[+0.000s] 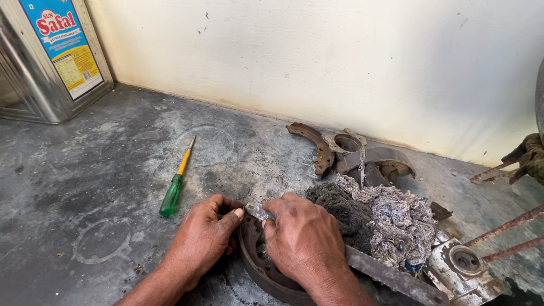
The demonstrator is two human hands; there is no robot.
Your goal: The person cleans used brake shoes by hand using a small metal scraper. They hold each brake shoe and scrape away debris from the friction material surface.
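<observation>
My left hand (199, 237) and my right hand (303, 238) both rest on a curved, rusty brake shoe (258, 272) lying on the grey concrete floor (102, 187). The left thumb presses its upper end and the fingers curl around its outer edge. Fingers of the right hand lie over its inner side, covering most of it. A long flat metal bar (396, 277) runs out from under my right wrist to the right.
A green-handled screwdriver (173, 190) lies left of my hands. A wad of dirty rags (379, 218) sits right of them, with another brake shoe (314, 141), rusty parts (368, 158) and a metal cylinder part (462, 263). A large metal tin (48, 56) stands far left by the wall.
</observation>
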